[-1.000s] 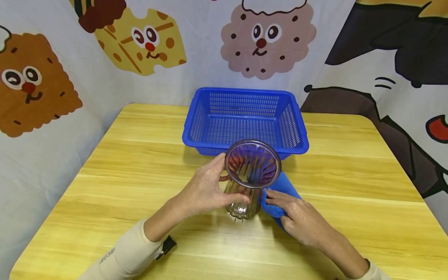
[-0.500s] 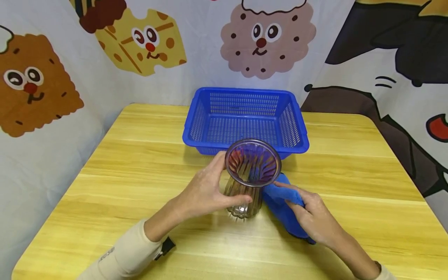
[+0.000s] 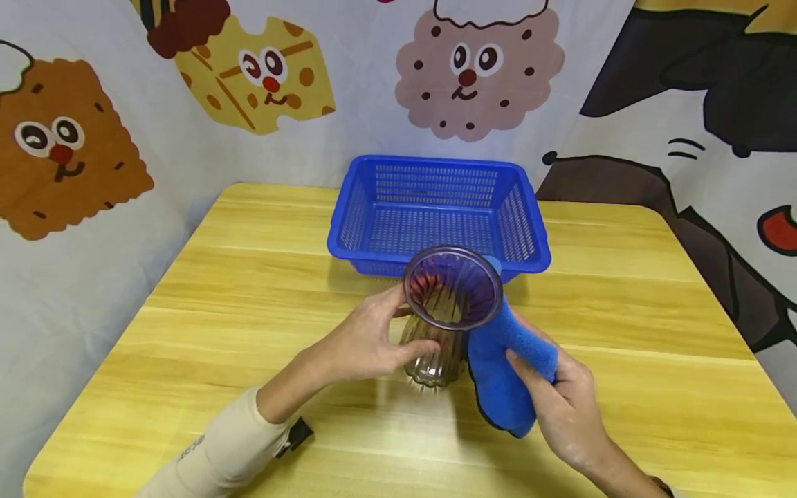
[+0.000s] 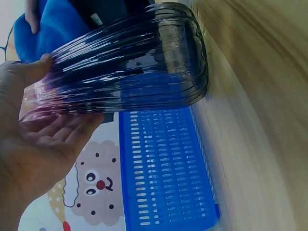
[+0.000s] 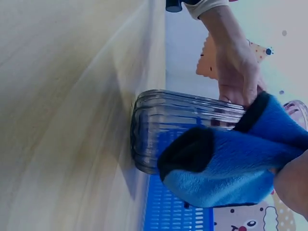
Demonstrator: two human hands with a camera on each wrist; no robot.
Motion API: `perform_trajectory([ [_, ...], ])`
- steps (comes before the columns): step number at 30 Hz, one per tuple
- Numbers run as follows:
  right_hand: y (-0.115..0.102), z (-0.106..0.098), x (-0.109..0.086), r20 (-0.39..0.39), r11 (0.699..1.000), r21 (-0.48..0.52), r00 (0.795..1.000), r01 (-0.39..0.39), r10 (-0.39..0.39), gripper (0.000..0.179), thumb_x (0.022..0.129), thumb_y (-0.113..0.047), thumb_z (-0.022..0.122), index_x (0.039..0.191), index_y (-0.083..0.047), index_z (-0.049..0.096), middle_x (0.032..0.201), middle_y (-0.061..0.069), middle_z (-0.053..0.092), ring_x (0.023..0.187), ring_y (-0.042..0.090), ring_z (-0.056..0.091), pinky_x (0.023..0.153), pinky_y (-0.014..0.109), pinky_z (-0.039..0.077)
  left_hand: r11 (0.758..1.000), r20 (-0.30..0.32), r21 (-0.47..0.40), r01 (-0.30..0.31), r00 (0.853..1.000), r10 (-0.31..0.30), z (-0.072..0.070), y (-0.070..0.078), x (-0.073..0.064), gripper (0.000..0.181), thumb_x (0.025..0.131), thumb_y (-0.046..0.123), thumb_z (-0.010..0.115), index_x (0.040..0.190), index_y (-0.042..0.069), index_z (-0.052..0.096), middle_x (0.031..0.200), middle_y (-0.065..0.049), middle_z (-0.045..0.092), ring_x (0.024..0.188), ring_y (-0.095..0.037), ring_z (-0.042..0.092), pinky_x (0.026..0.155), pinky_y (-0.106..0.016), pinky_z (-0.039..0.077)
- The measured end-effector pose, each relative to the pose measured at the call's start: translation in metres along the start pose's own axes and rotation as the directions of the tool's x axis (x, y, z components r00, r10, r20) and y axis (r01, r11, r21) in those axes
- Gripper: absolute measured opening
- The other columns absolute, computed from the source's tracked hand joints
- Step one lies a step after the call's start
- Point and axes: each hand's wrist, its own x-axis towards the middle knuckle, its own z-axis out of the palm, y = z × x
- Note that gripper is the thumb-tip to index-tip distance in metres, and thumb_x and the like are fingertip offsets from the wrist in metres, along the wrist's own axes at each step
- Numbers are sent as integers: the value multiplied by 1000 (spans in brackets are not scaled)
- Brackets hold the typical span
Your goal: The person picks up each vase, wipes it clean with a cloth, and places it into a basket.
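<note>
A ribbed, tinted glass vase [image 3: 438, 353] with a flared purple rim stands upright on the table, in front of the basket. My left hand [image 3: 367, 339] grips it from the left below the rim, thumb on the near side and fingers around the back. On the vase's right side, my right hand [image 3: 569, 408] holds a folded blue cloth [image 3: 501, 387] with dark edging, thumb on top. The cloth lies close along the glass, and its far end shows behind the rim. In the right wrist view, the cloth [image 5: 231, 163] covers part of the vase [image 5: 178, 115].
Behind the vase sits a blue plastic basket [image 3: 429, 228] with slotted walls. The wooden table [image 3: 218, 311] reaches back to a white curtain [image 3: 361, 90] with cartoon figures. A black strap piece [image 3: 295, 436] hangs at the left sleeve [image 3: 243, 429].
My right hand has shifted back to the right and turned, raising the cloth along the vase's side, its far end now behind the rim. The left hand and vase stay nearly in place.
</note>
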Motion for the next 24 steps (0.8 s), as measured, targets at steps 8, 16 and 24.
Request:
perform_trajectory([
  [8, 8, 2, 0, 86, 993, -1, 989, 120, -119, 62, 85, 31, 51, 143, 10, 51, 147, 21, 52, 133, 23, 52, 107, 28, 45, 996, -2, 21, -90, 996, 90, 0, -2, 8, 77, 82, 15, 88, 147, 7, 49, 144, -5, 56, 130, -19, 54, 101, -27, 51],
  [16, 8, -6, 3, 172, 984, -71, 973, 166, -152, 62, 84, 30, 52, 142, 9, 52, 149, 24, 48, 140, 29, 43, 116, 31, 36, 993, -4, 3, -120, 993, 120, 1, -2, 12, 79, 80, 12, 89, 147, 4, 48, 144, -8, 55, 129, -21, 55, 100, -25, 52],
  [24, 12, -10, 5, 253, 970, -69, 945, 233, -209, 63, 79, 32, 51, 137, 8, 58, 149, 21, 48, 140, 28, 44, 117, 31, 35, 993, -34, -4, -116, 993, 115, 3, -4, 5, 76, 76, 12, 91, 142, 2, 53, 137, -13, 60, 126, -25, 58, 96, -30, 56],
])
